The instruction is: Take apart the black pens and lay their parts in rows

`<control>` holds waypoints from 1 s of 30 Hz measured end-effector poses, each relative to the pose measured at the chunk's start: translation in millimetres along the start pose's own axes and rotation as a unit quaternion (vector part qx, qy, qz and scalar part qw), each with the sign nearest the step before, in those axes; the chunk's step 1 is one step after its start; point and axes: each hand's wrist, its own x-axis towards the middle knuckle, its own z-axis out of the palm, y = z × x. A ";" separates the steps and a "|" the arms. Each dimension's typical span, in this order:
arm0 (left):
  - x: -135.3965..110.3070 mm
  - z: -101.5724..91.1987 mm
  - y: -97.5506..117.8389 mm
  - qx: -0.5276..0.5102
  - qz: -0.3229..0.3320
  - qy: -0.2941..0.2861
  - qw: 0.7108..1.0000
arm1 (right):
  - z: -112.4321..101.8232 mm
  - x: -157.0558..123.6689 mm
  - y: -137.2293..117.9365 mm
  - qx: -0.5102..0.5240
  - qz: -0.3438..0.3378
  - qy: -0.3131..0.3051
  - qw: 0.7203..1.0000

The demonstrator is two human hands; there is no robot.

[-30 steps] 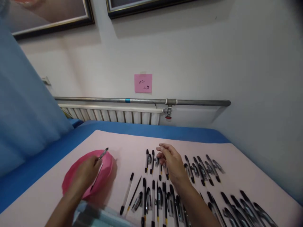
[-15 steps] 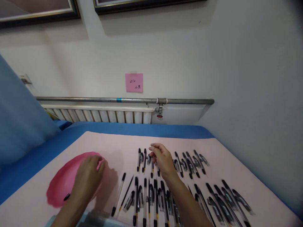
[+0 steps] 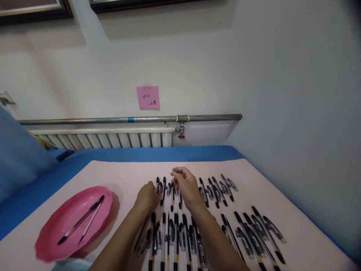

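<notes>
Rows of black-capped clear pens (image 3: 214, 186) lie on a pale pink sheet (image 3: 124, 175), with more pens (image 3: 175, 233) nearer me. My left hand (image 3: 146, 197) rests curled at the left end of the far row, its fingers closed over a pen there. Just to its right, my right hand (image 3: 184, 186) hovers over the same row with fingers bent in a pinch at a pen. A pink dish (image 3: 53, 235) at the lower left holds a capped pen (image 3: 80, 220) and a thin refill.
The sheet covers a blue surface (image 3: 158, 153) against a white wall. Behind it run a radiator (image 3: 98, 139) and a metal pipe (image 3: 126, 119) with a pink sticky note (image 3: 148, 97) above. A blue cloth (image 3: 17, 162) hangs at the left.
My left hand left the pen in the pink dish and moved right to the far row of pens. My right hand stayed over that row. The view swung right.
</notes>
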 end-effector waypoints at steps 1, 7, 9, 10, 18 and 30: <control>1.5 0.8 -1.1 -0.002 -0.010 -0.004 1.000 | -0.2 0.3 0.2 0.000 0.000 -0.002 1.000; 7.1 -2.4 -10.8 -0.068 -0.043 -0.006 0.997 | 0.7 -3.4 -2.7 -0.034 0.011 -0.016 0.999; 5.7 -7.6 -16.6 -0.112 -0.048 0.003 0.993 | 1.7 -4.8 -2.3 -0.052 0.009 -0.018 0.998; 3.5 -10.9 -20.2 -0.140 -0.050 0.009 0.989 | 2.4 -5.2 -1.5 -0.061 0.008 -0.019 0.998; -29.3 -24.2 -43.5 -0.434 -0.008 0.015 0.901 | 7.2 -6.1 13.1 -0.135 -0.052 -0.050 0.988; 6.1 0.1 -19.8 -0.239 -0.024 0.020 0.970 | 3.3 -3.3 13.9 -0.177 -0.059 -0.040 0.982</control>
